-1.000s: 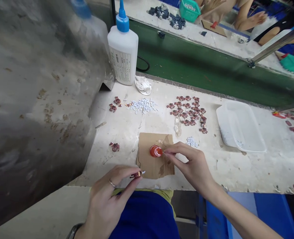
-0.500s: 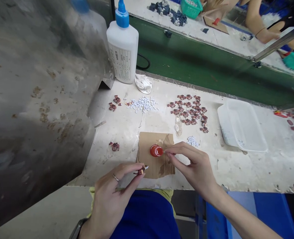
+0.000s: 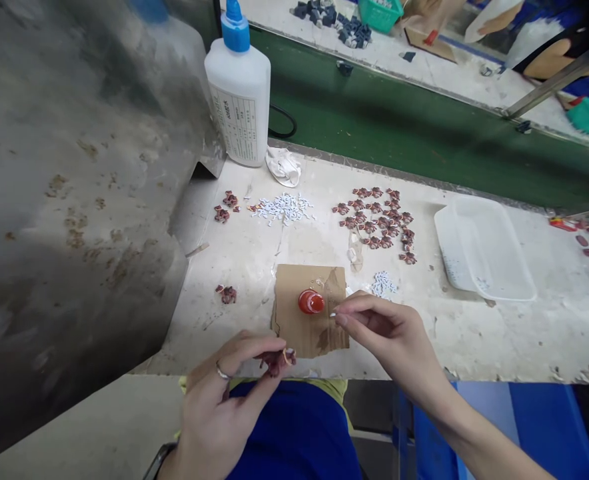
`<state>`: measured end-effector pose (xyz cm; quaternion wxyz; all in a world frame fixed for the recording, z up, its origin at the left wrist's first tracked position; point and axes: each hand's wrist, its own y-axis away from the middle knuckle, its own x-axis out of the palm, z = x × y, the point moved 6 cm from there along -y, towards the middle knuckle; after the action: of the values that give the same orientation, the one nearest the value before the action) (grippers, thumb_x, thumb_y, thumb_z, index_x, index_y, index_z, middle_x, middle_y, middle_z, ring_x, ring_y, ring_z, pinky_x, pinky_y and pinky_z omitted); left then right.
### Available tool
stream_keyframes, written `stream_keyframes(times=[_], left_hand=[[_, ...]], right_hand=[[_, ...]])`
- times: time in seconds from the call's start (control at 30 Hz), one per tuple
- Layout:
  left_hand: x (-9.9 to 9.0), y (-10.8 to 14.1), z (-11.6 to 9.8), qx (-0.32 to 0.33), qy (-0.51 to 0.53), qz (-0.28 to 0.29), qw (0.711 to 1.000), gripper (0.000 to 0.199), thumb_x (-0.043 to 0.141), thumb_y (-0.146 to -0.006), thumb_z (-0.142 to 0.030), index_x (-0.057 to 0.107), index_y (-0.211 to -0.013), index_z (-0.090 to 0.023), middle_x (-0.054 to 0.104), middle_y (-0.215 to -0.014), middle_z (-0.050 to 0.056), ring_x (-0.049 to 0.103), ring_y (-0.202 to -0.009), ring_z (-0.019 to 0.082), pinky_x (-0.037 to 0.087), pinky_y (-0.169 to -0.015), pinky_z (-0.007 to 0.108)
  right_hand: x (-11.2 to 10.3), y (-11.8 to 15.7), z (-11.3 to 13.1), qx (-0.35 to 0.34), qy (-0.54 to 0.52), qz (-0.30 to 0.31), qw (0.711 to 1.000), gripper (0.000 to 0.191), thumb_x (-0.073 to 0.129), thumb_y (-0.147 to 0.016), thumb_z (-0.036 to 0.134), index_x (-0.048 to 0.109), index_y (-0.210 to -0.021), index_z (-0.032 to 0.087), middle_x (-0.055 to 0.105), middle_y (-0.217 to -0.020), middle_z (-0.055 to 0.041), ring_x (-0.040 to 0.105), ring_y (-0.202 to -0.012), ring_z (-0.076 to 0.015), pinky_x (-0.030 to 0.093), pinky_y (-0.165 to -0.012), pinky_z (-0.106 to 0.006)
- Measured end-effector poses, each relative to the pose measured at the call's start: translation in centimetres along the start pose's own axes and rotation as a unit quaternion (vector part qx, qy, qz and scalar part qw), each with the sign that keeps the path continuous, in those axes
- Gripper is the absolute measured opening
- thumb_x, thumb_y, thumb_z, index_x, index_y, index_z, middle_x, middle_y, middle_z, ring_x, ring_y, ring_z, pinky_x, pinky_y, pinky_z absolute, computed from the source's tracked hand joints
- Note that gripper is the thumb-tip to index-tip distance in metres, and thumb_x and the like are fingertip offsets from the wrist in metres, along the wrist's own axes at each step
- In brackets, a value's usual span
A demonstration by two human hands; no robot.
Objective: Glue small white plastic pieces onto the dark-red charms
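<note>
Between thumb and fingers, my left hand (image 3: 229, 393) pinches a small brown figurine (image 3: 274, 361) at the table's front edge. A tiny white piece (image 3: 333, 314) is held at the fingertips of my right hand (image 3: 389, 333), over the right side of a cardboard piece (image 3: 287, 327). On the cardboard stands a small jar of red liquid (image 3: 311, 302), just left of that white piece. Behind my right hand lies a small heap of white pieces (image 3: 383, 285). A single brown figurine (image 3: 226, 294) rests on the table to the left.
A larger heap of white pieces (image 3: 287, 209) and rows of brown figurines (image 3: 374, 217) lie farther back. A white bottle (image 3: 239, 100) with a blue cap stands behind, near a metal housing (image 3: 74, 200). At right sits a clear plastic tray (image 3: 509, 253). Another person's arm shows beyond the green partition.
My left hand has turned the figurine and lowered it slightly. My right fingertips have moved slightly away from the jar, and the white piece now shows clearly.
</note>
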<state>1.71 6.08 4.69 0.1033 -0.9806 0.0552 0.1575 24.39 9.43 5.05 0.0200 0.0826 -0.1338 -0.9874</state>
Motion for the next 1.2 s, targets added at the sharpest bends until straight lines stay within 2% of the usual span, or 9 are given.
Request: stream_keyframes(times=[0.1,0.2,0.43,0.5,0.57,0.67,0.8,1.03,1.2], left_hand=[[-0.4,0.0,-0.6,0.029,-0.012,-0.039,0.999,0.032,0.069,-0.09,-0.005,0.068,-0.114,-0.026,0.068,-0.101,-0.005,0.068,-0.089,0.003,0.059,-0.085,0.01],[-0.5,-0.2,-1.2,0.038,-0.018,-0.054,0.998,0.035,0.07,-0.088,-0.004,0.072,-0.115,-0.025,0.06,-0.097,-0.002,0.065,-0.086,0.003,0.059,-0.076,0.01],[-0.1,0.3,-0.5,-0.084,0.031,-0.073,0.993,0.02,0.065,-0.094,-0.015,0.062,-0.11,-0.026,0.075,-0.095,-0.008,0.076,-0.086,0.005,0.06,-0.085,0.007],[0.4,0.4,-0.5,-0.115,0.061,-0.053,0.99,0.018,0.064,-0.096,-0.018,0.057,-0.109,-0.027,0.078,-0.093,-0.008,0.078,-0.085,0.008,0.062,-0.083,0.009],[0.8,0.3,-0.6,-0.128,0.077,-0.041,0.988,0.021,0.065,-0.095,-0.018,0.059,-0.113,-0.028,0.079,-0.096,-0.008,0.078,-0.089,0.008,0.061,-0.085,0.008],[0.7,0.0,-1.2,-0.089,0.074,-0.05,0.992,0.023,0.072,-0.091,-0.017,0.069,-0.109,-0.031,0.079,-0.1,-0.01,0.077,-0.091,0.005,0.059,-0.089,0.006],[0.6,-0.1,-1.6,-0.045,0.09,-0.052,0.994,0.025,0.075,-0.087,-0.014,0.073,-0.103,-0.032,0.078,-0.097,-0.011,0.075,-0.088,0.004,0.061,-0.086,0.008],[0.1,-0.2,-1.2,-0.052,0.099,-0.057,0.992,0.031,0.078,-0.083,-0.012,0.074,-0.104,-0.034,0.079,-0.098,-0.012,0.076,-0.084,0.005,0.062,-0.085,0.008],[0.2,-0.1,-1.3,-0.048,0.096,-0.059,0.992,0.028,0.081,-0.081,-0.014,0.076,-0.101,-0.033,0.079,-0.097,-0.011,0.076,-0.082,0.006,0.063,-0.084,0.009]], right_hand=[[0.4,0.5,0.3,0.025,-0.033,0.014,0.999,0.003,0.08,-0.089,0.031,0.08,-0.089,0.028,0.078,-0.089,0.0003,0.072,-0.082,-0.0118,0.06,-0.074,-0.02],[0.8,0.8,0.5,0.038,-0.059,0.027,0.997,0.002,0.081,-0.088,0.03,0.08,-0.087,0.028,0.078,-0.086,0.0013,0.071,-0.078,-0.01,0.059,-0.07,-0.017],[2.1,1.3,0.5,0.055,-0.111,0.062,0.99,0.004,0.08,-0.088,0.024,0.079,-0.085,0.028,0.079,-0.084,0.0027,0.072,-0.076,-0.0078,0.058,-0.07,-0.014],[2.5,1.5,1.0,0.013,-0.094,0.059,0.994,0.007,0.078,-0.09,0.021,0.079,-0.086,0.028,0.078,-0.084,0.0029,0.071,-0.077,-0.0082,0.057,-0.07,-0.016],[2.8,1.7,2.1,-0.066,-0.057,0.05,0.995,0.011,0.076,-0.09,0.016,0.079,-0.089,0.027,0.077,-0.085,0.002,0.071,-0.079,-0.0096,0.057,-0.072,-0.02],[3.4,2.1,3.6,-0.166,-0.014,0.043,0.985,0.019,0.073,-0.088,0.007,0.079,-0.095,0.024,0.078,-0.089,-0.0005,0.072,-0.083,-0.0124,0.059,-0.076,-0.026],[4.0,2.3,4.4,-0.184,-0.017,0.052,0.981,0.019,0.072,-0.088,0.005,0.079,-0.096,0.021,0.079,-0.09,-0.0027,0.075,-0.083,-0.0142,0.061,-0.074,-0.027],[4.4,2.2,4.7,-0.198,-0.016,0.059,0.978,0.018,0.073,-0.088,0.004,0.08,-0.096,0.018,0.079,-0.089,-0.0062,0.077,-0.082,-0.0156,0.064,-0.073,-0.026],[4.5,2.7,5.6,-0.266,0.048,0.077,0.96,0.02,0.07,-0.089,0.0,0.078,-0.101,0.013,0.078,-0.093,-0.0096,0.077,-0.085,-0.0152,0.065,-0.075,-0.022]])
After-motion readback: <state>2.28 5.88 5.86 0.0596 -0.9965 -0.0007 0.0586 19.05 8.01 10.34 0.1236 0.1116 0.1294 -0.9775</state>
